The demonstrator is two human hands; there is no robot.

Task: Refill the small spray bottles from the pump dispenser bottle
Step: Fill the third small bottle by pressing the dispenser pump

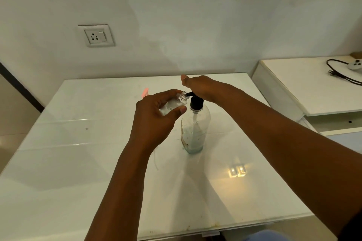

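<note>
A clear pump dispenser bottle with a black pump head stands upright near the middle of the white glossy table; a little bluish liquid lies at its bottom. My right hand rests palm down on top of the pump head. My left hand holds a small clear spray bottle, uncapped and tilted, with its open neck touching the black pump spout. A pink object, mostly hidden behind my left hand, lies on the table beyond it.
A second white surface stands at the right with a black cable and a white device on it. A wall socket sits on the wall at the left. A thin clear tube lies below my left wrist.
</note>
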